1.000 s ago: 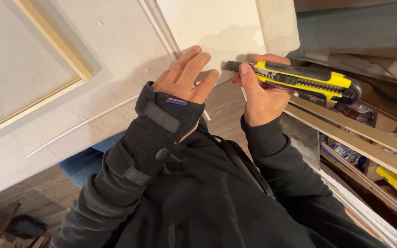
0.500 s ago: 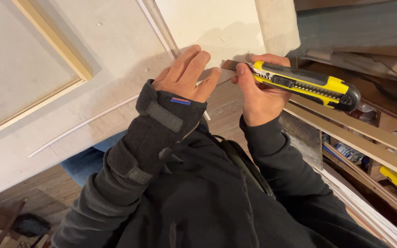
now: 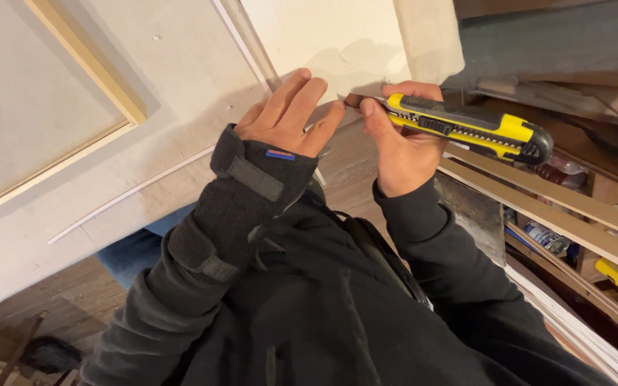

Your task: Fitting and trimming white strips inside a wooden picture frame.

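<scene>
My right hand (image 3: pixel 400 146) grips a yellow and black utility knife (image 3: pixel 470 127), its tip pointing left toward the bottom edge of a white wall panel (image 3: pixel 323 36). My left hand (image 3: pixel 291 113), in a black wrist brace (image 3: pixel 248 193), lies flat with fingers together against that panel's lower edge, its fingertips almost touching the knife's tip. The blade itself is hidden between the two hands. Both sleeves are black.
A white door or panel with pale wooden trim (image 3: pixel 87 68) fills the left. A thin white strip (image 3: pixel 130 193) lies along it. Long wooden battens (image 3: pixel 559 204) and cluttered tools lie at the right. Wood flooring (image 3: pixel 44 307) shows at lower left.
The knife has tilted and shifted slightly left, its tip closer to my left fingertips. My left hand has barely moved.
</scene>
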